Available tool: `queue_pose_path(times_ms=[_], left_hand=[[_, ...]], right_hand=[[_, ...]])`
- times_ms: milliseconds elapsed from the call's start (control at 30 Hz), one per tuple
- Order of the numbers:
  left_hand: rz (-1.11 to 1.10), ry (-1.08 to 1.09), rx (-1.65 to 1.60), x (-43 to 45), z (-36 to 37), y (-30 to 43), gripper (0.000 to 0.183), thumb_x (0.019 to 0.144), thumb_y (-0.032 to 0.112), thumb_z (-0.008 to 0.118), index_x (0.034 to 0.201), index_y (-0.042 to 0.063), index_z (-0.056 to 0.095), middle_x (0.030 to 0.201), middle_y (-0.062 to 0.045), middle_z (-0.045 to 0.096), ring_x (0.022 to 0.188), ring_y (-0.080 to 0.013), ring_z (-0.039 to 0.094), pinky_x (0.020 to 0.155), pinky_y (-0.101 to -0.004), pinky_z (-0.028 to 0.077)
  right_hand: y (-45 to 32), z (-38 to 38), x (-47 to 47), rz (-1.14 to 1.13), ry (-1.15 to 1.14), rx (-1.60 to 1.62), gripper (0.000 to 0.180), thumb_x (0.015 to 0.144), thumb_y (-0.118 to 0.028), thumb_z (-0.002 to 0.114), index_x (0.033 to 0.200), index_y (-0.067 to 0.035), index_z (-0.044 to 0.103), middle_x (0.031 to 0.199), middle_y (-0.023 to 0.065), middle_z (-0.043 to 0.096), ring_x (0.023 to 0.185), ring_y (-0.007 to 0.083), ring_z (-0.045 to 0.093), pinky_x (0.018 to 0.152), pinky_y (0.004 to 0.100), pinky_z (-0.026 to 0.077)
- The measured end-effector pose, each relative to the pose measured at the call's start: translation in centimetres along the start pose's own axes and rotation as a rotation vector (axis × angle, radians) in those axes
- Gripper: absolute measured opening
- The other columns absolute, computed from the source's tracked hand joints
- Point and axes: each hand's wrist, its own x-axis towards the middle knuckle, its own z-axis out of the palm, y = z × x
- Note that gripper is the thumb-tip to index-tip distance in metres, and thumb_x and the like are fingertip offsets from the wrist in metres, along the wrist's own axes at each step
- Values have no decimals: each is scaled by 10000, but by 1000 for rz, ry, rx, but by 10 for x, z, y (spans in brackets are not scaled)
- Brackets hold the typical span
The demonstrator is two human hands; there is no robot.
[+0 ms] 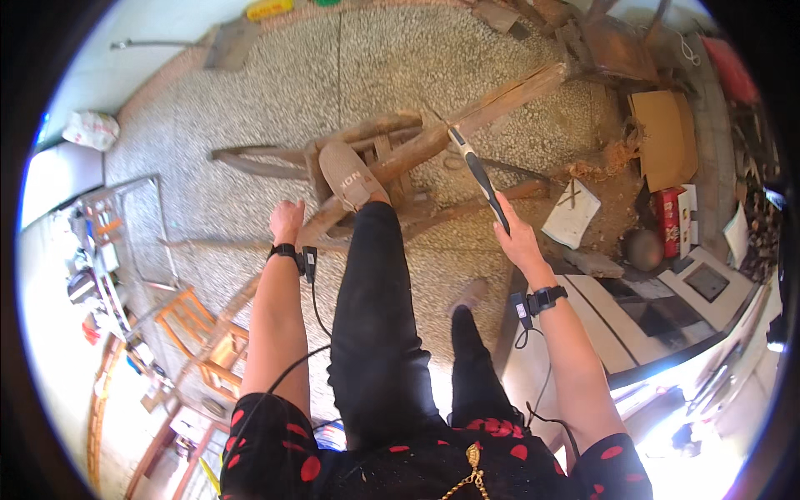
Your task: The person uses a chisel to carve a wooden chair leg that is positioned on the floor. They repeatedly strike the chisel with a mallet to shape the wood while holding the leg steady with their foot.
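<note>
My right hand (517, 240) is closed on the black-and-white handle of a long, slim tool (478, 172), perhaps a hand saw; its dark, thin tip lies by a long wooden beam (512, 100). That beam is part of an old wooden frame lying low over the floor. My left foot, in a beige shoe (350, 172), presses on the frame. My left hand (287, 220) is beside the shoe, fingers curled, with nothing seen in it. Both wrists wear black straps with small cabled devices.
A wooden chair (219, 350) stands at lower left, near a metal frame (164, 231). At right are flattened cardboard (664, 140), a red box (670, 222), a round dark object (644, 250) and a tiled counter (594, 319). Wooden pieces crowd the upper right.
</note>
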Motion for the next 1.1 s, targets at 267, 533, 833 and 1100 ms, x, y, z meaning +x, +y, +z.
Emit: queue_pose_path(times_ms=[267,533,833,1100], left_hand=[[550,40,-197,-99,-227,186,416,887,370,611,1044,-8,680,1032,-208,702,1000,-339,665,866,-401,508],[996,-229,-481,-366,-253,343,253,946,305,655,1069,84,669,977,-72,718,901,-171,677,792,-335,546],[1281,-103,-66,-400,-153,313,195,856,215,695,929,45,633,823,-141,684,769,-343,674,653,-426,532],[1216,-35,-12,-378,-179,333,201,874,232,664,886,35,624,819,-121,675,803,-297,676,707,-426,558]], right_hand=[[-59,-31,11,194,-163,-165,582,958,-280,514,1506,-318,320,960,254,675,895,438,653,807,539,509],[-29,-31,-20,77,-84,-142,538,965,-284,516,1481,-290,365,946,249,685,885,445,658,806,549,524],[-26,-50,-158,32,86,-109,445,940,-256,557,1377,-222,484,858,241,679,795,440,659,705,558,517],[-108,-105,-112,59,-96,-346,279,940,-240,535,1118,-46,627,845,255,672,818,433,658,725,536,519]])
